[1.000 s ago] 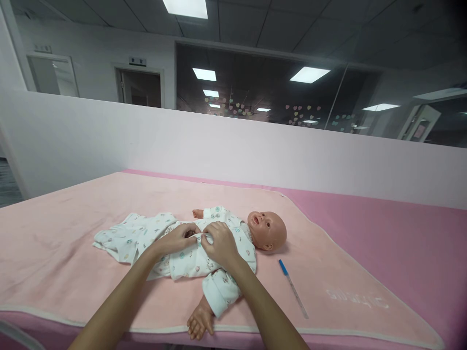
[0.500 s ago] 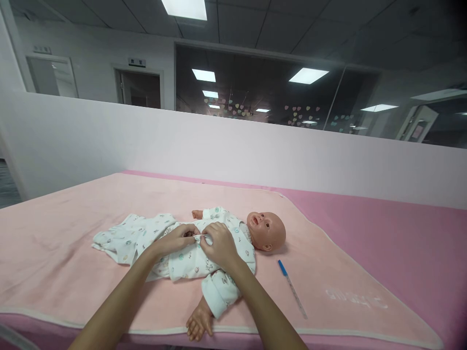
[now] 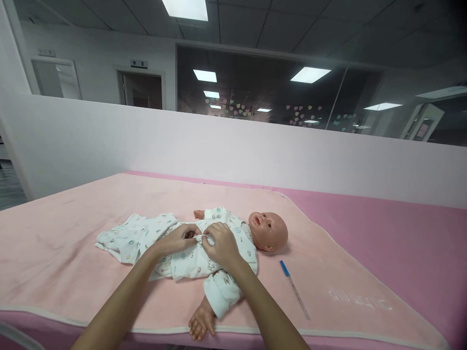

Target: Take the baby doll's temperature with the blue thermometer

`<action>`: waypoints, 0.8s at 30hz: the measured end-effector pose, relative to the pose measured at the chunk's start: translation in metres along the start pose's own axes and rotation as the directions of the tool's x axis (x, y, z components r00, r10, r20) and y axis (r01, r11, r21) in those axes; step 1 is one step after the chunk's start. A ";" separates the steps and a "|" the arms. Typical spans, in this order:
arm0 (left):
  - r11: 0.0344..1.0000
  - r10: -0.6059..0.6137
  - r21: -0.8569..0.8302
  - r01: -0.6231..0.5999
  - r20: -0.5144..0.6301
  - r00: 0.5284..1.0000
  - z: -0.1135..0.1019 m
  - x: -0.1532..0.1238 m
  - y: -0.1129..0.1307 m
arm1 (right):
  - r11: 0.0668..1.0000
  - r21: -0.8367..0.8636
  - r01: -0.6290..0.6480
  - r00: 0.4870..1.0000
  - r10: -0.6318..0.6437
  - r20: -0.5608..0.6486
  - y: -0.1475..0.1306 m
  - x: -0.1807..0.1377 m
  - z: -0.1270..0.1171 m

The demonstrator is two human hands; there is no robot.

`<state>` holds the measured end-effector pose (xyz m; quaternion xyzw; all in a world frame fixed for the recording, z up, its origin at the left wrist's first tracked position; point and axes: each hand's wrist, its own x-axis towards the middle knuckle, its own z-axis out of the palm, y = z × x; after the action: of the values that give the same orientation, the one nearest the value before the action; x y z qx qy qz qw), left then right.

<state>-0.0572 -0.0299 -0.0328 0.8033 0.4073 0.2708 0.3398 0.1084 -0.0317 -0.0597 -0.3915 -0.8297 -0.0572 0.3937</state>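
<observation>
A baby doll (image 3: 269,231) lies on its back with its head to the right, dressed in a white printed baby outfit (image 3: 189,265). Over the doll's chest, my left hand (image 3: 182,238) pinches a thin white tie string (image 3: 201,236) on the garment. My right hand (image 3: 219,244) is pinched on the same string from the other side, close beside the left. Both sets of fingers are closed, and the fingertips partly hide the string. One doll hand (image 3: 202,321) sticks out of its sleeve near the front edge.
A thermometer-like clear stick with a blue cap (image 3: 284,268) lies right of the doll. Beneath everything is a peach blanket (image 3: 73,272) with white edging, over a pink mat (image 3: 401,223). A low white wall (image 3: 255,150) runs behind.
The view has shifted slightly, so everything sits a little further right. Both hands stay at the string on the doll's chest, with hardly any movement.
</observation>
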 end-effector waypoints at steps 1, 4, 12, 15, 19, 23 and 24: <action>1.000 0.003 -0.006 -0.003 0.002 1.000 0.000 0.000 0.000 | 1.000 0.001 -0.002 1.000 0.002 -0.001 0.000 0.000 0.000; 1.000 0.018 -0.022 -0.018 0.005 1.000 0.000 0.000 0.000 | 1.000 0.004 -0.006 1.000 0.006 0.002 0.000 0.000 0.000; 0.994 0.013 -0.105 -0.015 -0.024 1.000 0.001 -0.001 0.001 | 1.000 -0.004 -0.016 1.000 0.016 0.009 0.001 0.000 0.000; 0.989 0.020 -0.143 -0.023 -0.025 0.999 -0.001 -0.003 0.005 | 1.000 -0.007 -0.015 1.000 0.015 0.011 0.001 0.000 0.000; 0.996 0.024 -0.085 -0.026 -0.023 0.999 -0.001 -0.003 0.007 | 1.000 -0.014 -0.015 1.000 0.015 0.011 0.002 0.000 0.001; 1.000 0.015 -0.013 -0.016 -0.027 1.000 0.000 -0.001 0.004 | 1.000 -0.019 -0.018 1.000 0.018 0.008 0.002 0.000 0.002; 1.000 0.014 -0.007 -0.014 -0.024 1.000 0.000 -0.001 0.003 | 1.000 -0.019 -0.020 1.000 0.020 0.006 0.002 -0.001 0.002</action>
<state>-0.0567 -0.0318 -0.0307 0.8017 0.4047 0.2843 0.3357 0.1087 -0.0298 -0.0622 -0.4037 -0.8264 -0.0599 0.3879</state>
